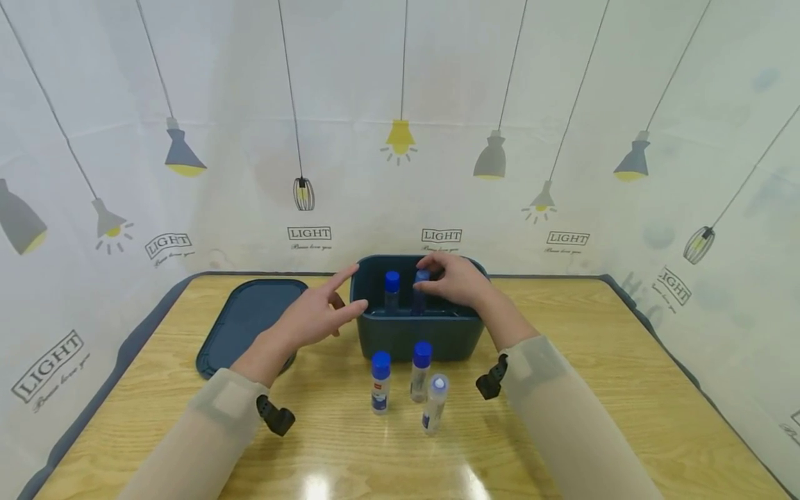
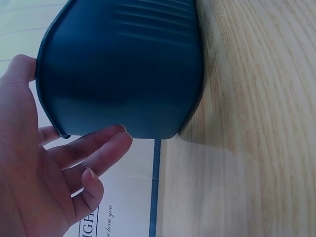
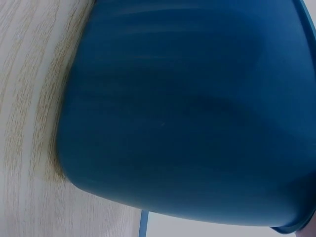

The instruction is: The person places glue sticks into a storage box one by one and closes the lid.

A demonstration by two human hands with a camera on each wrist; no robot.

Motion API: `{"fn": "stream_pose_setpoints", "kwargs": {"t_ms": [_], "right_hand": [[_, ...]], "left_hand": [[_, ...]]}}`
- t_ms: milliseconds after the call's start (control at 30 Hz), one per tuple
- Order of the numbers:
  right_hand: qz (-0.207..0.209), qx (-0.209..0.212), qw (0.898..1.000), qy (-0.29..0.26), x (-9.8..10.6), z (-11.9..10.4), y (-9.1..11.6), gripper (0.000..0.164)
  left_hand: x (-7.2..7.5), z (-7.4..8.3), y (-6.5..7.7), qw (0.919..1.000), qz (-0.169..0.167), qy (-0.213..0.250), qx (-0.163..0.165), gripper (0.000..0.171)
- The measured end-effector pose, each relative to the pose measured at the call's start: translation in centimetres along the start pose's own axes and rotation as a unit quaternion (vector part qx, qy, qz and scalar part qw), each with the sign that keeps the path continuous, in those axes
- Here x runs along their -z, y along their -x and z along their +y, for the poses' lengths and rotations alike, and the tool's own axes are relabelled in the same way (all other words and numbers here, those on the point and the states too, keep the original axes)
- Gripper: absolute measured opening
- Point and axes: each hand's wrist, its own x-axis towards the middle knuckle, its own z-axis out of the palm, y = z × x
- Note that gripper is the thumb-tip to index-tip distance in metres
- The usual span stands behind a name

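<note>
A dark blue bin [image 1: 419,340] stands on the table with its opening up. My right hand [image 1: 461,279] reaches over its right side and pinches a blue-capped glue stick [image 1: 422,276] between thumb and fingers, upright inside. Left of it in the bin stands another blue-capped glue stick [image 1: 392,283]. My left hand [image 1: 307,316] is at the bin's left end, thumb and index finger stretched to the rim [image 2: 37,79], the other fingers loosely bent beside the wall. The right wrist view shows mostly the bin's outer wall [image 3: 173,113]; nearly all of the right hand is outside it.
In front of the bin several glue sticks stand on the wooden table [image 1: 325,430]: two blue-capped, left [image 1: 380,382] and middle [image 1: 421,371], and one with a white tip [image 1: 435,405] up. A dark blue lid [image 1: 250,316] lies left. A printed backdrop [image 1: 350,153] encloses the table's back.
</note>
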Motion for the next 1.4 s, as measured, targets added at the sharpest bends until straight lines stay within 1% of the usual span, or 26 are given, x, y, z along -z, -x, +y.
{"fn": "stream_pose_setpoints", "kwargs": {"t_ms": [133,200,267,333,433,500,567,700,867,1000,1167,1333,1400], "right_hand": [[0.006,0.006,1.0,-0.005,-0.1,0.1,-0.1,0.05],[0.02,0.013,1.0,-0.015,0.0,0.1,-0.1,0.05],[0.042,0.018,0.998,-0.035,0.3,0.1,0.1,0.05],[0.074,0.025,0.995,-0.059,0.6,0.1,0.3,0.048],[0.119,0.034,0.987,-0.098,1.3,-0.1,0.7,0.043],[0.139,0.043,0.983,-0.115,1.7,-0.3,1.2,0.04],[0.144,0.05,0.98,-0.132,2.1,-0.6,1.9,0.038],[0.133,0.06,0.977,-0.152,2.6,-1.0,3.9,0.036],[0.116,0.079,0.975,-0.173,2.6,-0.9,7.2,0.031],[0.09,0.079,0.977,-0.179,2.4,-1.0,10.1,0.026],[0.056,0.082,0.98,-0.175,1.7,-0.6,13.2,0.022],[0.02,0.094,0.976,-0.194,0.4,-0.1,15.7,0.021],[0.0,0.09,0.975,-0.202,-0.1,0.1,16.4,0.023]], "left_hand": [[0.0,-0.1,0.0,0.9999,0.0,0.007,0.009,0.087],[-0.1,-0.2,0.0,0.9999,0.001,0.012,0.01,0.087],[-0.1,-0.2,0.0,0.9998,0.001,0.017,0.007,0.087],[-0.1,-0.2,0.0,0.9998,0.002,0.02,0.004,0.087],[0.0,-0.3,0.0,0.9996,0.006,0.026,0.005,0.086],[0.0,-0.3,0.0,0.9995,0.008,0.031,0.004,0.086],[0.0,-0.3,0.0,0.9994,0.009,0.034,0.004,0.086],[0.0,-0.3,0.0,0.9993,0.008,0.038,0.001,0.086],[-0.3,-0.4,-0.1,0.9991,0.005,0.042,0.003,0.086],[-0.3,-0.4,0.0,0.9988,0.005,0.048,0.004,0.085],[-0.5,-0.5,-0.1,0.9985,0.003,0.054,0.003,0.083],[-0.5,-0.5,-0.2,0.9984,0.003,0.057,0.002,0.082],[-0.5,-0.4,-0.1,0.9981,0.002,0.061,0.002,0.083]]}}
